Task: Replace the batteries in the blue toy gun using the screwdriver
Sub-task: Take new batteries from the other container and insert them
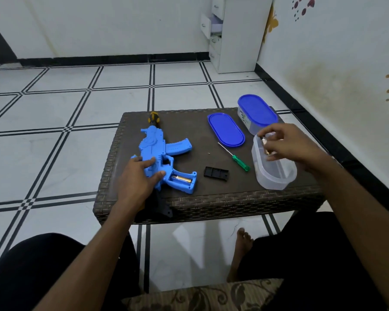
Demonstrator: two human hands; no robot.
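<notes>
The blue toy gun (160, 151) lies on the brown wicker table (211, 205), its grip compartment uncovered with one gold battery (182, 178) inside. My left hand (142, 176) rests on the gun's rear body, thumb and fingers curled round it. The black battery cover (216, 173) lies to the right of the grip. A green-handled screwdriver (234, 157) lies beside it, and a tiny screw (208, 153) sits nearby. My right hand (281, 142) hovers over the open clear container (274, 169) and pinches a battery (264, 140) at its rim.
A loose blue lid (225, 129) lies flat at the table's back. A second container with a blue lid (256, 113) stands at the back right corner. A white drawer unit (236, 34) stands against the far wall. My knees and a bare foot are below the table's front edge.
</notes>
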